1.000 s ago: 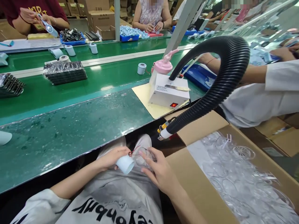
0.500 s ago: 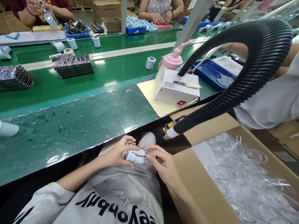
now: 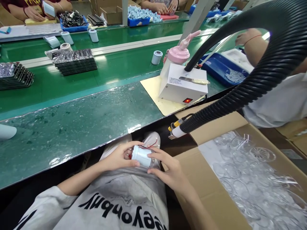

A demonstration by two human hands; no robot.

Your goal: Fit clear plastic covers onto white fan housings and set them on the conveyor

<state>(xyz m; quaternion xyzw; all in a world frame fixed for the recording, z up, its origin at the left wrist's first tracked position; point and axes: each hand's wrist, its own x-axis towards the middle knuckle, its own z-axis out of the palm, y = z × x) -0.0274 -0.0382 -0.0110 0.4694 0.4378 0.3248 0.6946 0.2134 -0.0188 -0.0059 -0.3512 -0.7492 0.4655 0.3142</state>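
Between my two hands, above my lap, lies a light blue plastic cylinder housing (image 3: 142, 156) turned on its side, with a clear part at its right end. My left hand (image 3: 122, 156) is wrapped round its left end, thumb along the near side. On the right end my right hand (image 3: 165, 164) grips with fingers above and thumb below. Thin red and dark wires (image 3: 151, 145) stick out from the far side of the housing. A bit of red shows at the left end, partly behind my left fingers.
A black flexible hose (image 3: 230, 99) arches from a white box machine (image 3: 183, 86) with a lit red switch. At right stands a carton (image 3: 192, 175) of clear plastic parts. Stacked black trays (image 3: 74, 64) and blue cylinders (image 3: 157, 57) stand on the green line. Other people work nearby.
The housing has been rolled in my hands, so the wires moved from its upper face to its far side. My right fingers went from pinching near the wires to gripping the right end.
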